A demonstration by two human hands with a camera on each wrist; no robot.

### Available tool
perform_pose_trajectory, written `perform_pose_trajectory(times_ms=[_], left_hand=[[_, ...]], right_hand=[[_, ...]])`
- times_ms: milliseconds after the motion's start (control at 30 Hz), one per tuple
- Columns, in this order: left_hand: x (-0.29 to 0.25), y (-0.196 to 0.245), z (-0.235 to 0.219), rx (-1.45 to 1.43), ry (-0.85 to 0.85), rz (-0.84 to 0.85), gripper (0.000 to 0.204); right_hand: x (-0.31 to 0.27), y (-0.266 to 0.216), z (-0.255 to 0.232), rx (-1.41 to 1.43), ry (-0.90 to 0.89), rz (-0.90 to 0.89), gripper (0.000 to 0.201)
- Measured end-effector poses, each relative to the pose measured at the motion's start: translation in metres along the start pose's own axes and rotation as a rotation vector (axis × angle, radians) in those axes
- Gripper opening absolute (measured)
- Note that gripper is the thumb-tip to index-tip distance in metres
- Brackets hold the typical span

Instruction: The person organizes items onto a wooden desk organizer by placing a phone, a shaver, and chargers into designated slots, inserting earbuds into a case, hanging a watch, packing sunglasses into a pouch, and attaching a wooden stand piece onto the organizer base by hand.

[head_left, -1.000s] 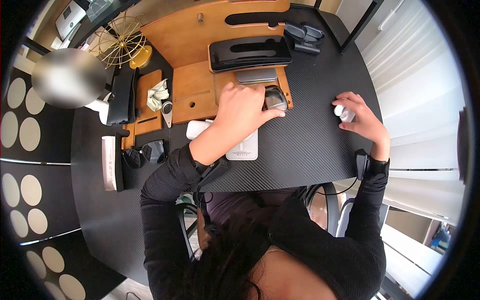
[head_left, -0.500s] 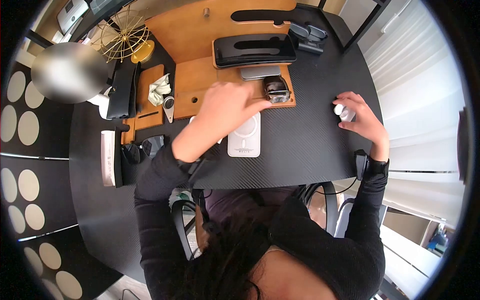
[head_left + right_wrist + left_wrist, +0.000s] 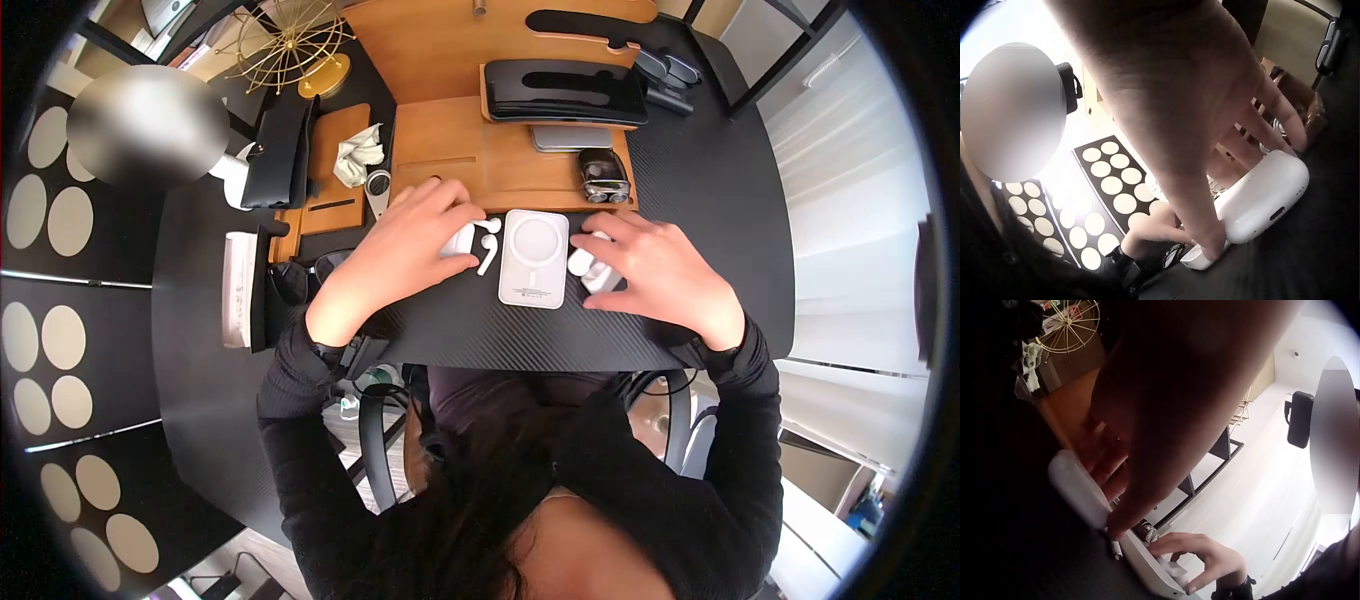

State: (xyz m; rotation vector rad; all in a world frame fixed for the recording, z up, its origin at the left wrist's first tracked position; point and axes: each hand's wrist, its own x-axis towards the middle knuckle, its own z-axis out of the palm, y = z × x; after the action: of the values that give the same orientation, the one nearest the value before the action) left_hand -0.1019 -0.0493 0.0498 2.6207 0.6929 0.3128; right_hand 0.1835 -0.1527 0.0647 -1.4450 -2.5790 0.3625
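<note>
My left hand [image 3: 415, 235] holds a white earbud case [image 3: 457, 241] between thumb and fingers on the black desk; the hand covers most of it. Two white earbuds [image 3: 488, 256] lie just right of it. Beside them a flat white magnetic power bank [image 3: 533, 285] lies ring side up. To its right, my right hand [image 3: 655, 265] grips another white earbud case [image 3: 603, 277] with thumb and fingers. The right wrist view shows that rounded case [image 3: 1266, 197] with its port facing out and my thumb at one end.
Folded dark sunglasses [image 3: 603, 172] rest on the wooden stand [image 3: 440, 150], near a black glasses case [image 3: 565, 92]. Left are a crumpled cloth [image 3: 359, 156], a black pouch [image 3: 279, 155], a long white box [image 3: 239, 290] and more sunglasses [image 3: 290, 282]. A gold wheel ornament [image 3: 288, 45] stands behind.
My left hand has drawn back from the sunglasses on the stand to the white case at left. My right hand has come left from the desk's right side, carrying its case beside the power bank.
</note>
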Motion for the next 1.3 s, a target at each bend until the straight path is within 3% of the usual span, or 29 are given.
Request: perform_pose_trajectory(times_ms=[67, 267, 367, 400, 567, 667, 867, 967, 1033, 1067, 1133, 1267, 1300], left_hand=[[-0.001, 0.004, -0.003, 0.074, -0.048, -0.015, 0.051], [-0.004, 0.004, 0.003, 0.099, -0.035, -0.014, 0.052], [0.0, 0.011, 0.009, 0.109, -0.043, -0.04, 0.052], [0.001, 0.011, 0.01, 0.107, -0.044, -0.038, 0.052], [-0.004, 0.008, 0.001, 0.055, -0.042, -0.022, 0.055], [-0.012, 0.001, -0.012, 0.045, -0.126, -0.083, 0.056], [-0.02, -0.009, -0.006, -0.01, -0.089, -0.174, 0.054], [-0.026, -0.014, 0.004, -0.249, 0.033, -0.183, 0.048], [-0.03, -0.024, 0.021, -0.815, 0.164, -0.233, 0.043], [-0.031, -0.027, 0.027, -0.81, 0.169, -0.24, 0.043], [-0.031, -0.03, 0.035, -1.177, 0.14, -0.27, 0.049], [-0.031, -0.034, 0.032, -1.301, 0.115, -0.302, 0.048], [-0.031, -0.041, 0.035, -1.409, 0.092, -0.226, 0.048]], right_hand=[[0.004, -0.001, -0.002, -0.048, -0.038, 0.043, 0.053], [0.005, 0.015, -0.002, 0.119, 0.148, -0.034, 0.033], [0.002, 0.029, -0.006, 0.176, 0.368, 0.07, 0.018], [0.002, 0.029, -0.008, 0.314, 0.408, 0.128, 0.016], [0.005, 0.031, -0.004, 0.433, 0.415, 0.166, 0.012], [0.017, 0.021, 0.001, 0.335, 0.371, 0.047, 0.011], [0.06, -0.02, 0.014, 0.155, 0.243, -0.237, 0.016], [0.081, -0.027, 0.023, 0.09, 0.158, -0.274, 0.018], [0.091, -0.029, 0.032, 0.015, 0.122, -0.263, 0.022], [0.094, -0.03, 0.038, 0.019, 0.123, -0.272, 0.022], [0.098, -0.033, 0.049, -0.057, 0.116, -0.241, 0.02], [0.1, -0.032, 0.05, -0.035, 0.059, -0.163, 0.017], [0.1, -0.031, 0.051, -0.029, 0.078, -0.187, 0.016]])
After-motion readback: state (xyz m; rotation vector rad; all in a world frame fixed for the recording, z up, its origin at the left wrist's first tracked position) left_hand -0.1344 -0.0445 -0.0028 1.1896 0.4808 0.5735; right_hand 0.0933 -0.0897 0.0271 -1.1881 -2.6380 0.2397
